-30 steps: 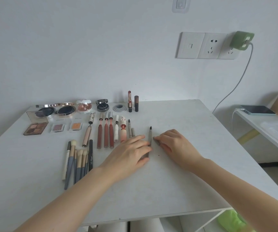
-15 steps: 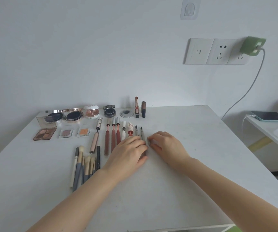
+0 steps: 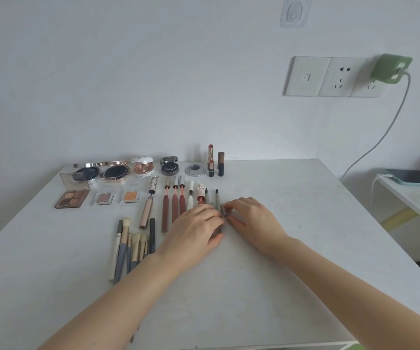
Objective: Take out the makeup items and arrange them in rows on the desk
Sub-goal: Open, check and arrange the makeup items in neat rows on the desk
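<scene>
While left hand (image 3: 195,226) rests flat, right hand (image 3: 250,218) pinches pencil cap (image 3: 223,211).

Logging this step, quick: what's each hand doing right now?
Left hand: open, fingers flat on the pens.
Right hand: fingers pinch a small grey cap.

Faint print on the small eyeshadow pans (image 3: 105,198) — too blurred to read.
</scene>
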